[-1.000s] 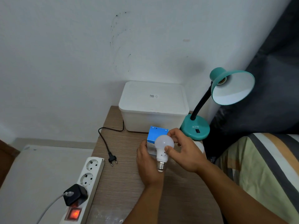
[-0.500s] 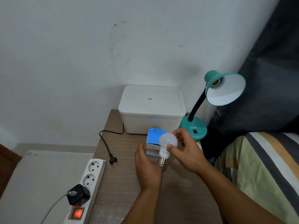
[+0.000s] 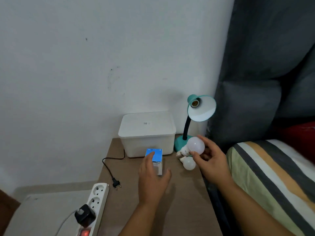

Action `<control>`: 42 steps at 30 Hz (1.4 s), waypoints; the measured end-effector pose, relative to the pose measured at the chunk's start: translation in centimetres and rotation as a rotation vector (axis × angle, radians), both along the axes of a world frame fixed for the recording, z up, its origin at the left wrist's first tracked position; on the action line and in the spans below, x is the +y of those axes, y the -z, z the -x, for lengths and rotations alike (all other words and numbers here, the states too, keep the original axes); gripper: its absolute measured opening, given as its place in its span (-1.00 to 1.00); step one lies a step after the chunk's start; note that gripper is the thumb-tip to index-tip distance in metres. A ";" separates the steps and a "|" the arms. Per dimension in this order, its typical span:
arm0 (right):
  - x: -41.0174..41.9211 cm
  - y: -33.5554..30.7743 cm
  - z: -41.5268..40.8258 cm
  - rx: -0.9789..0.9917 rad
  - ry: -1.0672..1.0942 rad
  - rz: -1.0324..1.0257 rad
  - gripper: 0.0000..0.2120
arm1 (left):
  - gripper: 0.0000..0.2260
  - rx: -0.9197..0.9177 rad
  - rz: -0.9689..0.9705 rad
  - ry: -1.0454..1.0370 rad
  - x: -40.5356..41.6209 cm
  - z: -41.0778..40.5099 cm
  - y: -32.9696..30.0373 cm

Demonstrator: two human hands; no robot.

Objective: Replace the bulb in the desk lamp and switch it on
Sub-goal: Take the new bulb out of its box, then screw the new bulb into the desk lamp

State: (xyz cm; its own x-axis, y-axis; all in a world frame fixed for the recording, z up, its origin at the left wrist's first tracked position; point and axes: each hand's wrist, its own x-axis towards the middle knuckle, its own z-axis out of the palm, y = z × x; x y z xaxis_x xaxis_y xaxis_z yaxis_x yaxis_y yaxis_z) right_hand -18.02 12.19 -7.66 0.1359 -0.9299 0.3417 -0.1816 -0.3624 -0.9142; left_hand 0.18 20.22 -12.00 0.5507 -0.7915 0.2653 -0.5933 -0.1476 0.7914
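Two bulbs in view: new bulb (image 3: 195, 145) in the right hand (image 3: 210, 157), spare bulb (image 3: 188, 163) lying on the tabletop (image 3: 180, 201) just below it, beside the lamp base.

Handling, judged: new bulb looks light, rigid, smooth frosted dome, likely slippery and breakable if dropped. Best held around the dome's widest part, leaving the metal screw cap free to meet the socket (image 3: 194, 103). Twist gently; do not squeeze.

Grip: right hand's fingers and thumb curl around the dome, pinching it, cap pointing left and slightly down. Left hand (image 3: 151, 181) spread, fingers straight, resting against the blue-topped box (image 3: 154, 156); whether it presses or merely touches, cannot tell.

Look: new bulb is white, matte globe, short white neck with small print, silver threaded cap.

Desk lamp (image 3: 196, 116): teal shade tilted up, socket bare, black gooseneck. Its plug (image 3: 116, 182) lies loose near the power strip (image 3: 95, 203), not yet plugged in.
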 end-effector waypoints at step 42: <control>-14.1 -1.6 -2.2 0.155 0.478 0.279 -0.44 | 0.02 -0.524 0.192 0.699 -23.6 0.2 -9.8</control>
State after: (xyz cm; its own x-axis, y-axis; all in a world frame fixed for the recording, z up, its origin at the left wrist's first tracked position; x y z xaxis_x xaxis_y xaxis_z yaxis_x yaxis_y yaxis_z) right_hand -15.78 -1.92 -6.04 -0.2094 -0.7781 0.5923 -0.5091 -0.4304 -0.7454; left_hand -0.04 -3.35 -2.16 -0.2702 -0.8170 0.5094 -0.7905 0.4903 0.3671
